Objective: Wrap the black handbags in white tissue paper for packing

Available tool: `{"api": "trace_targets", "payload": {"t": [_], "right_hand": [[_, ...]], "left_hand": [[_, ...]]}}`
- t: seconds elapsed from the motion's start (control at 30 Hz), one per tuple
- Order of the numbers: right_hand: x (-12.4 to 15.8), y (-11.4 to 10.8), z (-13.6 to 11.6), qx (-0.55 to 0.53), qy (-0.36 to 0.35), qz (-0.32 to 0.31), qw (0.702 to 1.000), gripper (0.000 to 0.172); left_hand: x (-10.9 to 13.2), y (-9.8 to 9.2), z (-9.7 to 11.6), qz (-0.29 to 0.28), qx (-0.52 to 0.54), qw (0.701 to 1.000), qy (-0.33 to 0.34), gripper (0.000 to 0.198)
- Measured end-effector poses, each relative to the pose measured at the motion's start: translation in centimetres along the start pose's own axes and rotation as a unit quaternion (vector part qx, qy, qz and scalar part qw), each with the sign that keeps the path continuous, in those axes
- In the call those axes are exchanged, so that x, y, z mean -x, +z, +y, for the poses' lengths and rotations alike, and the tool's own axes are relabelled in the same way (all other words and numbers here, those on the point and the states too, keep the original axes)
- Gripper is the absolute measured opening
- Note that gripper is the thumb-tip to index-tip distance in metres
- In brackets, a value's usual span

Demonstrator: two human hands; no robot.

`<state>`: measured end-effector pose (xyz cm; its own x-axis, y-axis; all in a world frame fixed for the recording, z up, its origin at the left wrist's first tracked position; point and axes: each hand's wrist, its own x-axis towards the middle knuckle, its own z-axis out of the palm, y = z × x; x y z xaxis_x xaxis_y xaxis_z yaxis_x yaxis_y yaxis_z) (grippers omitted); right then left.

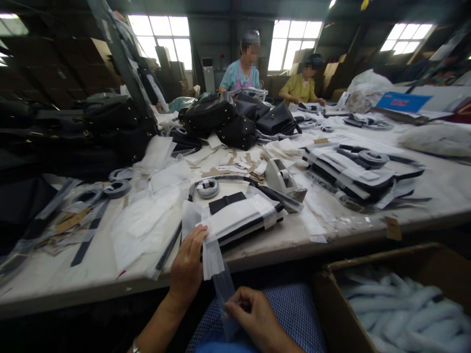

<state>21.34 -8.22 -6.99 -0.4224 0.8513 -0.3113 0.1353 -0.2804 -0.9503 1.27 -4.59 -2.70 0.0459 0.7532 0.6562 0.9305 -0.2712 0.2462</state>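
Observation:
A black handbag (pixel 253 228) partly covered in white wrapping sheet lies at the table's near edge, its handle arched behind. My left hand (pixel 187 264) grips its near left corner, fingers closed over the wrapping; the thumb is hidden. From that corner a white paper strip (pixel 212 257) hangs over the edge, with a translucent plastic strip (pixel 224 289) below. Lower down, my right hand (pixel 252 314) pinches this plastic between thumb and fingers. A small black flap or pouch (pixel 226 201) and a coiled, plastic-wrapped strap (pixel 207 188) rest by the handbag.
A tape dispenser (pixel 281 176) stands behind the handbag. Another wrapped bag (pixel 346 171) lies to the right, white sheets (pixel 147 215) to the left. Black bags (pixel 209 115) are heaped farther back, before two people. A cardboard box (pixel 386 255) holds white padded lengths at lower right.

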Motion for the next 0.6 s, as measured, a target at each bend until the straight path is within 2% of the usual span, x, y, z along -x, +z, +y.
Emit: {"api": "trace_targets", "payload": {"t": [0.1, 0.27, 0.33, 0.43, 0.5, 0.53, 0.6], "right_hand": [[-0.2, -0.2, 1.0, 0.031, -0.010, 0.004, 0.999, 0.037], [-0.8, -0.1, 2.7, 0.023, 0.000, -0.045, 0.999, 0.047], [-0.9, -0.4, 3.1, 0.049, -0.004, -0.050, 0.998, 0.042], [-0.6, -2.0, 2.5, 0.172, -0.025, -0.063, 0.983, 0.028], [-0.4, -3.6, 0.5, 0.275, -0.111, -0.035, 0.954, 0.016], [-0.5, -4.3, -1.0, 0.318, -0.184, -0.003, 0.930, 0.018], [-1.1, -5.4, -4.7, 0.375, -0.355, 0.081, 0.853, 0.034]], "left_hand": [[0.2, 0.0, 0.1, 0.011, -0.010, 1.000, 0.001, 0.049], [0.4, 0.0, 0.0, 0.029, -0.011, 0.999, 0.009, 0.051], [0.5, 0.0, -0.1, 0.030, -0.008, 0.999, 0.013, 0.050], [0.5, 0.2, -0.3, 0.012, 0.005, 1.000, 0.013, 0.055], [0.5, 0.3, -0.2, 0.001, 0.016, 1.000, 0.010, 0.060], [0.5, 0.3, -0.2, 0.000, 0.019, 1.000, 0.009, 0.061], [0.4, 0.3, -0.2, 0.003, 0.021, 1.000, 0.009, 0.059]]}}
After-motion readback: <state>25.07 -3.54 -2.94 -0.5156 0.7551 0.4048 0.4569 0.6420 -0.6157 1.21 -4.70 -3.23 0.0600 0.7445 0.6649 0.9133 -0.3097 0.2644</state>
